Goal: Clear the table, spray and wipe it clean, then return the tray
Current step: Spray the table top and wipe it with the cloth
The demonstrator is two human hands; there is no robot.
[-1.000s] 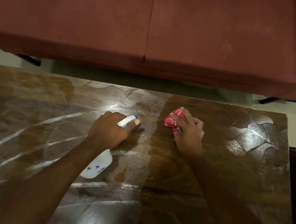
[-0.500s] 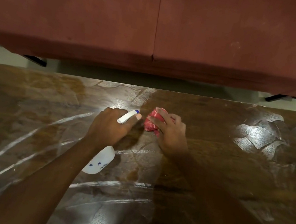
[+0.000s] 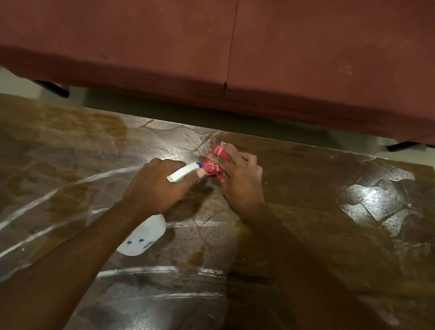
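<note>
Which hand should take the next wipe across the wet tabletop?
Right: the right hand presses the bunched red cloth on the table; the left hand grips the spray bottle, so it is not free to wipe.

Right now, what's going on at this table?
A person is cleaning the wooden table. Their left hand grips a white spray bottle, its nozzle pointing toward the far edge. Their right hand holds a bunched red cloth against the tabletop, just beside that nozzle. White streaks mark the left and near parts of the surface.
</note>
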